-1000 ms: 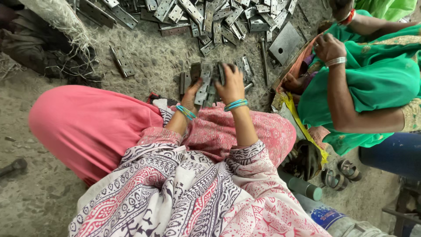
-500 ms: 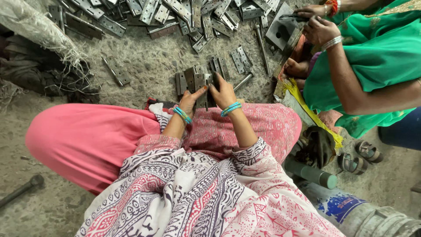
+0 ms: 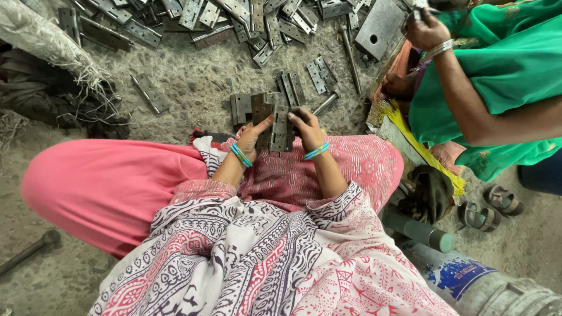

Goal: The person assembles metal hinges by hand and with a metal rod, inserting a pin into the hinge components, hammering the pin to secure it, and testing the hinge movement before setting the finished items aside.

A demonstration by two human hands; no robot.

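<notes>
My left hand (image 3: 253, 137) and right hand (image 3: 305, 127) are both closed on one stack of flat grey metal hinges (image 3: 276, 126), held above my pink knee; leaf count indeterminate. At 12 o'clock, three loose hinges (image 3: 291, 88) lie on the concrete floor (image 3: 193, 82); beyond them, an uncounted pile (image 3: 246, 14).

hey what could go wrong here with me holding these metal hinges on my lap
1. Both bare hands, left hand and right hand, grip a stack of hinges; the stamped metal edges could cut or pinch fingers.
2. The stack sits over the pink knees; a loose leaf could slip and land on the legs or the floor.
3. A co-worker's arm works close by on the right, near the metal plate; elbows might bump.
</notes>
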